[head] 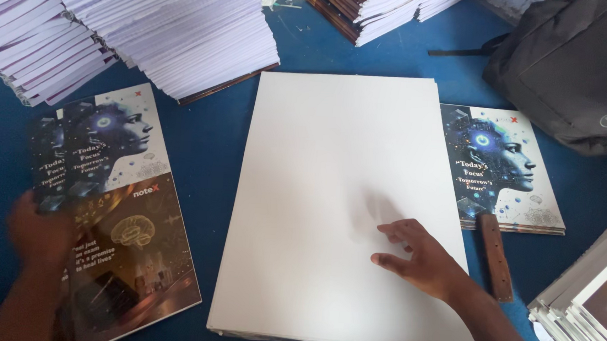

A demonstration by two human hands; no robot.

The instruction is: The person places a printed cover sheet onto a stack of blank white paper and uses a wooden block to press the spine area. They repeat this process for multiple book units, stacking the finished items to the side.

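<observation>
Left hand [39,234] motion-blurred over the printed covers [112,207], backpack [574,65] cropped at top right

Your view is fairly dim, with soft daylight coming from the top. The white sheets [343,209] are the brightest area yet not blown out. Your right hand [422,261] casts a faint, blurred shadow to its upper left. Your left hand [39,234] is smeared by motion blur; the covers [112,207] beside it show mild glare.
</observation>
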